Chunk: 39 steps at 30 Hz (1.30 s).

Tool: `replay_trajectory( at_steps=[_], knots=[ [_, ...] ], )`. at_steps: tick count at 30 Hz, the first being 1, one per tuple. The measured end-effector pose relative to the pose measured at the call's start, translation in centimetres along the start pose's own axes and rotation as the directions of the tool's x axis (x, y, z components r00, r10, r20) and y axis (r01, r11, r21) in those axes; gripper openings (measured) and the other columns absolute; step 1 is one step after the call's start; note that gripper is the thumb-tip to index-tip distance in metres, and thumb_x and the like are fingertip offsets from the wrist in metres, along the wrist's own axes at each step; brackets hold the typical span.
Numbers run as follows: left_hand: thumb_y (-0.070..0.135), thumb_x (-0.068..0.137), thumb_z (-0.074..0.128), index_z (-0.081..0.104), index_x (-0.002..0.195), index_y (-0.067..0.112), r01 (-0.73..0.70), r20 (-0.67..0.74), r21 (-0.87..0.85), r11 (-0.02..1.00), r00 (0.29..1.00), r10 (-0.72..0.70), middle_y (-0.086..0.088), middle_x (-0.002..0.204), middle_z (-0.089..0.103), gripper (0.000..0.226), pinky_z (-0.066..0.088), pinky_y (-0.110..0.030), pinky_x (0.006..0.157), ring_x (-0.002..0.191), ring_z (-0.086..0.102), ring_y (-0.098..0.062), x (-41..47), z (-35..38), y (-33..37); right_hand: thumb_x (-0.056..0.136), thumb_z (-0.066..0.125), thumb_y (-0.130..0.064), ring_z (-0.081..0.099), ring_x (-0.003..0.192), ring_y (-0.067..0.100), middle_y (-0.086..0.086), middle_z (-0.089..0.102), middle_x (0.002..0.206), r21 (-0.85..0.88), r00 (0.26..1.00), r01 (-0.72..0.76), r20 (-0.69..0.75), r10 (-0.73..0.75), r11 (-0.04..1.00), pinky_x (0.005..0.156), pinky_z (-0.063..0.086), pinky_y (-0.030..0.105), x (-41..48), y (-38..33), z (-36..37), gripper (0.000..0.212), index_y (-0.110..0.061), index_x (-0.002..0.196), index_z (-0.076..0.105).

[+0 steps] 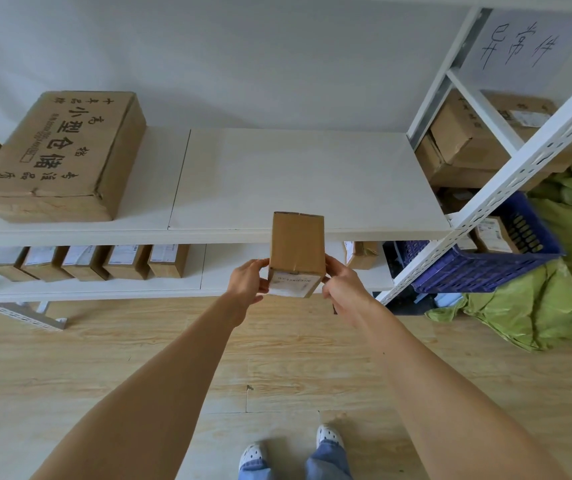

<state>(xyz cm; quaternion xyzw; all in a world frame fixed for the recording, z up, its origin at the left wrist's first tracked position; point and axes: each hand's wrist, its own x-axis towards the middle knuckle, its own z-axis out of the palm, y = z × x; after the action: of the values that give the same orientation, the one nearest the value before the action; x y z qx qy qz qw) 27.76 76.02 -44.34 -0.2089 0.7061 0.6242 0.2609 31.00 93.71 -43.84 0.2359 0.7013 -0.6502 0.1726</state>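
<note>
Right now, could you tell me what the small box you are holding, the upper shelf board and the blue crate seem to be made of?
Small box: matte brown cardboard, folded flaps, white paper label on its near end. Upper shelf board: smooth white panel, probably laminated or painted board; core hidden. Blue crate: likely moulded plastic, given its slotted lattice walls.

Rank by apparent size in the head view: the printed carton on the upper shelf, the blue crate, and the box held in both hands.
1. printed carton
2. blue crate, partly hidden
3. held box, smallest although nearest the camera
</note>
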Motion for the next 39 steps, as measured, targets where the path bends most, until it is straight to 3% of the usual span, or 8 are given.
replay_trajectory(
  at_steps=[6, 10, 14, 21, 24, 28, 33, 39],
  knots=[
    [-0.006, 0.092, 0.038, 0.061, 0.131, 0.015, -0.068, 0.037, 0.127, 0.990, 0.997, 0.063, -0.001, 0.076, 0.057, 0.050, 0.044, -0.026, 0.068, 0.072, 0.049, -0.016, -0.6, -0.2, 1.1, 0.086, 0.075, -0.008, 0.061, 0.115, 0.019, -0.001, 0.070, 0.117, 0.037, 0.999, 0.010, -0.032, -0.009, 0.999, 0.093, 0.042, 0.032, -0.1, 0.7, -0.2, 0.044, -0.017, 0.127, 0.063],
    [-0.002, 0.089, 0.055, 0.064, 0.128, 0.011, -0.093, 0.024, 0.168, 0.981, 0.996, 0.091, -0.005, 0.097, 0.063, 0.042, 0.042, -0.045, 0.102, 0.106, 0.055, -0.035, -1.0, -0.6, 0.6, 0.089, 0.072, -0.036, 0.053, 0.117, 0.014, -0.006, 0.067, 0.116, 0.043, 0.998, 0.009, -0.062, -0.007, 0.999, 0.106, 0.038, 0.039, -0.4, 0.6, -0.2, 0.045, -0.020, 0.129, 0.059],
    [0.023, 0.091, 0.071, 0.060, 0.122, 0.013, -0.107, 0.104, 0.089, 0.990, 0.990, 0.098, -0.007, 0.114, 0.066, 0.034, 0.039, -0.037, 0.094, 0.112, 0.058, -0.023, -1.5, -0.5, -0.3, 0.091, 0.063, -0.053, 0.062, 0.110, 0.016, -0.003, 0.070, 0.108, 0.138, 0.995, 0.007, -0.100, 0.007, 0.990, 0.098, 0.050, 0.041, -0.1, 0.1, 0.6, 0.042, -0.023, 0.120, 0.056],
    [0.040, 0.090, 0.070, 0.037, 0.137, 0.027, -0.143, 0.165, -0.039, 0.989, 0.975, 0.147, -0.010, 0.108, 0.070, 0.058, 0.054, -0.043, 0.093, 0.099, 0.066, -0.024, -1.7, 1.2, -0.3, 0.094, 0.054, -0.057, 0.064, 0.101, 0.021, 0.005, 0.065, 0.113, 0.201, 0.989, -0.022, -0.140, 0.051, 0.979, 0.075, 0.056, 0.035, -0.3, -0.1, 2.8, 0.053, -0.018, 0.127, 0.041],
    [0.048, 0.088, 0.070, 0.037, 0.131, 0.042, -0.175, 0.154, 0.014, 0.984, 0.973, 0.171, -0.010, 0.112, 0.068, 0.055, 0.054, -0.037, 0.083, 0.097, 0.066, -0.022, -1.6, 1.1, -0.1, 0.093, 0.056, -0.056, 0.063, 0.102, 0.018, 0.004, 0.065, 0.115, 0.238, 0.988, -0.013, -0.146, 0.049, 0.971, 0.085, 0.055, 0.039, -0.4, 0.5, 3.2, 0.056, -0.019, 0.132, 0.042],
    [0.078, 0.056, 0.072, 0.036, 0.102, 0.080, -0.117, 0.147, 0.060, 0.991, 0.983, 0.108, -0.008, 0.133, 0.054, 0.059, 0.044, -0.053, 0.106, 0.119, 0.057, -0.029, -0.4, 1.3, -1.2, 0.094, 0.056, -0.054, 0.062, 0.106, 0.017, 0.003, 0.063, 0.129, 0.204, 0.990, 0.022, -0.143, 0.007, 0.979, 0.086, 0.052, 0.034, -0.3, 0.7, 3.8, 0.060, -0.023, 0.143, 0.041],
    [0.052, 0.096, 0.057, 0.027, 0.143, 0.056, -0.133, 0.196, -0.010, 0.991, 0.972, 0.133, 0.005, 0.117, 0.063, 0.056, 0.043, -0.039, 0.090, 0.106, 0.059, -0.015, -1.3, 1.3, -1.0, 0.092, 0.058, -0.056, 0.064, 0.100, 0.015, 0.001, 0.066, 0.120, 0.259, 0.991, -0.008, -0.127, 0.042, 0.966, 0.070, 0.053, 0.030, -0.9, 0.9, 3.7, 0.055, -0.027, 0.137, 0.041],
    [0.060, 0.093, 0.055, 0.025, 0.139, 0.063, -0.049, 0.193, -0.044, 0.998, 0.980, 0.057, -0.001, 0.125, 0.063, 0.054, 0.035, -0.059, 0.105, 0.115, 0.058, -0.029, -1.5, 1.6, -1.4, 0.090, 0.064, -0.053, 0.065, 0.108, 0.027, 0.008, 0.067, 0.116, 0.344, 0.993, -0.056, -0.081, 0.090, 0.937, 0.095, 0.054, 0.051, -0.9, 1.7, 3.1, 0.056, -0.026, 0.133, 0.041]
  ],
)
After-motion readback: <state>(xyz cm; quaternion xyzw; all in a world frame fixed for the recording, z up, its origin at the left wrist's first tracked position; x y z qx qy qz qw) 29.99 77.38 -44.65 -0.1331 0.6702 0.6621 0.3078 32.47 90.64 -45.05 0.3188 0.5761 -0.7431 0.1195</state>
